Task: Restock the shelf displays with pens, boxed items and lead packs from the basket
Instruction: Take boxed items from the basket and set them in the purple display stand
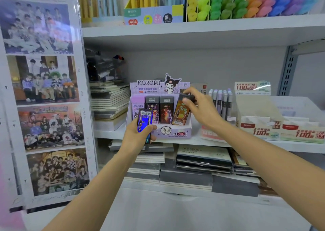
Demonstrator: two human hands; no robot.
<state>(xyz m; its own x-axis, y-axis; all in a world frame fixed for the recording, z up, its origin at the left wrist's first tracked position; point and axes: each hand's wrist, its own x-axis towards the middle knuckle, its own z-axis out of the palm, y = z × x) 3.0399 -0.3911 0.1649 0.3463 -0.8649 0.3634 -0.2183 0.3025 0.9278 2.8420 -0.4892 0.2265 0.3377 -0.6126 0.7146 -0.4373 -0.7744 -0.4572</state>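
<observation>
A person restocking a stationery shelf [109,134] is slotting an orange lead pack [181,113] into the right end of a purple display box [175,134]. The right hand [200,107] is pinching the pack by its dark cap between thumb and fingers. The pack is leaning to the right, its foot inside the box behind the low front wall and its top clear of the row. That tilt is probably letting it slide in beside the dark packs [166,111] standing upright next to it. The left hand [137,135] is gripping a blue lead pack [145,120], barcode side facing the camera, just in front of the box's left corner, seemingly keeping it ready as the next to go in. Whether more packs are lying behind it in the palm is hard to tell. The basket named in the task is not showing in this view. Grey pens [220,102] are standing just right of the box, and notebooks [202,158] are lying stacked on the level below. Bright highlighters [246,2] are filling the level above, and sheets of group photos [44,79] are hanging at the left.
</observation>
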